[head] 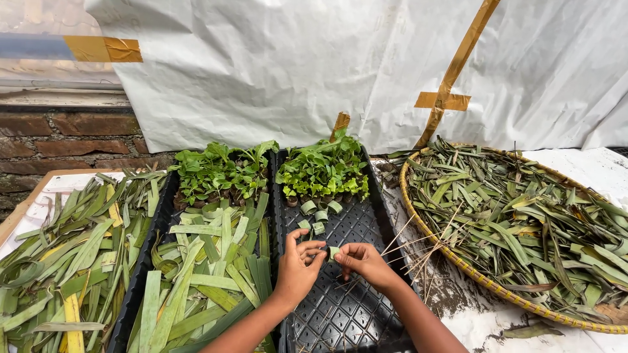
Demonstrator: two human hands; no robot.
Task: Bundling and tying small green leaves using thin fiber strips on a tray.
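Background of the work area. A white plastic sheet (294, 59), creased and slack, hangs as the rear wall and is patched with strips of brown tape (451, 78). At upper left a translucent panel (39, 19) admits daylight above a course of dark red brick wall (65, 134). The table (589, 170) shows a white, stained surface at right. Lighting is soft and even, without hard shadows.
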